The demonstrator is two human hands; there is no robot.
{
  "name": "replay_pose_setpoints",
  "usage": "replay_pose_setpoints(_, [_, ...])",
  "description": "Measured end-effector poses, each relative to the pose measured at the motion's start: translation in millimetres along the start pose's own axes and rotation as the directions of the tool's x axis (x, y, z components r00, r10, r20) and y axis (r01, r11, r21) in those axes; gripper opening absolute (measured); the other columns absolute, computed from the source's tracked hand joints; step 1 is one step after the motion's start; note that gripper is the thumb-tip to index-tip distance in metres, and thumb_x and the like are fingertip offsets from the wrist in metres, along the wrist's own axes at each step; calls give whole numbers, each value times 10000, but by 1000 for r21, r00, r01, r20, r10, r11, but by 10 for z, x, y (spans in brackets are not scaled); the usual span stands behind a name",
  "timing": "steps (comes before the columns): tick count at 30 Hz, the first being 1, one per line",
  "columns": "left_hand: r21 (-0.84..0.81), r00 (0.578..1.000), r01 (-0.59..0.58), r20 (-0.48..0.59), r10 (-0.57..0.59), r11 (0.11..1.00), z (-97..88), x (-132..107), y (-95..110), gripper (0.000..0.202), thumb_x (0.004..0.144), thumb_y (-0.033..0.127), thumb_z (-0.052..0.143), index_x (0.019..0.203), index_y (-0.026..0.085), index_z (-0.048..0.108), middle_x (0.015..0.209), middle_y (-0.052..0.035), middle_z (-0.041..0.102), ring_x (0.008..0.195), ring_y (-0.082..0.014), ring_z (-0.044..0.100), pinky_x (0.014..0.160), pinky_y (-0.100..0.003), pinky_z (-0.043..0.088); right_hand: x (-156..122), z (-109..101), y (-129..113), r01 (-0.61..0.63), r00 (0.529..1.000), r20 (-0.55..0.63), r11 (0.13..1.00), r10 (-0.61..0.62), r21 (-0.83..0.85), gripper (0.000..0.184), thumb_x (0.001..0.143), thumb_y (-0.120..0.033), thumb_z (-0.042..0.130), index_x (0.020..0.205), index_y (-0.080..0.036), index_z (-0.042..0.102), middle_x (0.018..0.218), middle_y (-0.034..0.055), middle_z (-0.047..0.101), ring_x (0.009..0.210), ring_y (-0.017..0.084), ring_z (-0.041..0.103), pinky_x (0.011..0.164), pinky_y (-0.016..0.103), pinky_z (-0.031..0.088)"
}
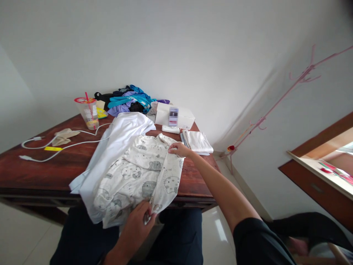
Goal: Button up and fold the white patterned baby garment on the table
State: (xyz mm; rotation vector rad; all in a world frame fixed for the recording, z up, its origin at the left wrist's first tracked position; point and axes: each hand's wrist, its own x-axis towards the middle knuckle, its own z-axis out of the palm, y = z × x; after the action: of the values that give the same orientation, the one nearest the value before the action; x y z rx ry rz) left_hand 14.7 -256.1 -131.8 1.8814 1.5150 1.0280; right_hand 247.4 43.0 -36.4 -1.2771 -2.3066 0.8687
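Note:
A cream long-sleeved shirt [149,167] printed with grey cat faces lies spread near the front of the table, its lower end hanging over the edge. My left hand [140,217] pinches its fabric at the near edge, by the end of a sleeve. Higher up, my right hand [178,149] grips the same shirt near the shoulder, thumb and fingers closed together. Partly beneath it on the left lies a white garment [121,127], also draping past the table edge.
Crumpled clothes [132,99] pile up against the wall, beside a white box [187,117]. Folded cloth [200,141] lies at the right. A plastic cup [88,112] with a straw and a white cable [41,161] occupy the left. A pink coat rack [281,97] leans in view at right.

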Motion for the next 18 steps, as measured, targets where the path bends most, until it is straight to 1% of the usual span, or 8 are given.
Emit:
replay_pose_setpoints(3, [-21, 996, -8, -90, 7, 1000, 58, -154, -218, 55, 860, 250, 520, 839, 232, 567, 765, -7, 631, 665, -186, 629, 657, -280, 523, 7, 37, 36, -30, 998, -57, 999, 28, -27, 290, 812, -439, 756, 930, -174, 748, 884, 21, 727, 827, 170, 644, 723, 250, 479])
replay_pose_setpoints(5, [-39, 990, -11, -143, 5, 999, 54, -261, -350, 96, 865, 240, 500, 907, 229, 586, 797, -11, 653, 695, -189, 661, 680, -279, 552, 24, 59, 41, -52, 995, -89, 997, 48, -53, 298, 803, -457, 769, 902, -178, 743, 851, 17, 712, 804, 168, 631, 701, 249, 462])
replay_pose_setpoints(7, [-42, 985, 8, -174, -15, 999, 33, -340, -440, 111, 864, 230, 486, 906, 226, 588, 782, -11, 656, 689, -187, 671, 670, -270, 561, 45, 88, 34, -77, 991, -117, 994, 67, -80, 313, 795, -481, 780, 863, -179, 735, 811, 18, 694, 779, 171, 619, 675, 252, 441])
replay_pose_setpoints(8, [-40, 984, 22, -175, -29, 999, 24, -363, -467, 101, 859, 227, 482, 875, 226, 582, 752, -5, 646, 664, -183, 662, 645, -261, 557, 57, 104, 28, -87, 989, -130, 992, 74, -93, 320, 795, -491, 782, 840, -179, 728, 794, 18, 686, 772, 173, 615, 667, 253, 432])
replay_pose_setpoints(10, [-35, 988, 38, -149, -43, 999, 16, -379, -497, 103, 853, 227, 478, 788, 229, 558, 685, 5, 618, 613, -175, 636, 604, -246, 540, 78, 133, 13, -101, 984, -155, 988, 82, -120, 333, 797, -505, 783, 786, -181, 709, 764, 19, 673, 762, 176, 611, 657, 252, 414])
replay_pose_setpoints(13, [-21, 996, 14, -88, -16, 1000, 25, -353, -536, 174, 854, 223, 452, 706, 233, 543, 655, -2, 611, 630, -181, 636, 639, -254, 541, 90, 145, -18, -119, 977, -195, 979, 86, -165, 359, 795, -523, 787, 734, -187, 674, 722, 21, 659, 725, 178, 599, 631, 257, 380])
replay_pose_setpoints(16, [97, 1000, 3, -22, -1, 995, 11, -328, -633, 231, 822, 186, 419, 668, 238, 583, 743, -41, 658, 743, -210, 677, 725, -289, 554, 54, 116, -59, -132, 969, -232, 968, 81, -213, 367, 819, -537, 765, 752, -190, 664, 722, 34, 668, 700, 182, 590, 615, 266, 356])
replay_pose_setpoints(18, [232, 998, 32, 38, -42, 972, -21, -338, -734, 275, 815, 161, 411, 674, 247, 632, 861, -58, 697, 825, -220, 696, 782, -306, 556, 5, 91, -86, -133, 967, -244, 962, 73, -238, 365, 852, -543, 732, 780, -190, 669, 743, 47, 679, 710, 187, 595, 620, 269, 354])
